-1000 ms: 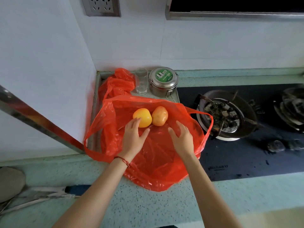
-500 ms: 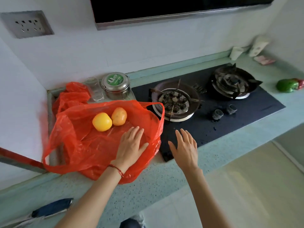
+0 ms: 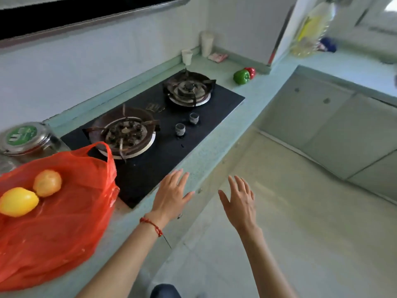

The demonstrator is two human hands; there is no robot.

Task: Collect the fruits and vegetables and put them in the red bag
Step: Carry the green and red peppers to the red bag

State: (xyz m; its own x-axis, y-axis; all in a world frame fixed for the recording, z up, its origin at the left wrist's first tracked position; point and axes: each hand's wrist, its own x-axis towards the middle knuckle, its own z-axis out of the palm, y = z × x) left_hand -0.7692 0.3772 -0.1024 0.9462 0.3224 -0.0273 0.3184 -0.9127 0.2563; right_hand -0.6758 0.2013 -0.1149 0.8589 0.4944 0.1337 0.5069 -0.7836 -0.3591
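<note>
The red bag lies open on the counter at the left. A yellow fruit and an orange-red fruit rest in it, touching each other. A green pepper and a red pepper sit side by side on the counter beyond the stove, far right. My left hand hovers open over the counter's front edge, right of the bag. My right hand is open in the air over the floor. Both hands hold nothing.
A black two-burner gas stove lies between the bag and the peppers. A metal tin with a green label stands behind the bag. White cups and a pink packet sit in the far corner. A blurred bottle stands at upper right.
Both hands have left the bag and moved right along the counter. The view has swung right, bringing the peppers closer to the middle.
</note>
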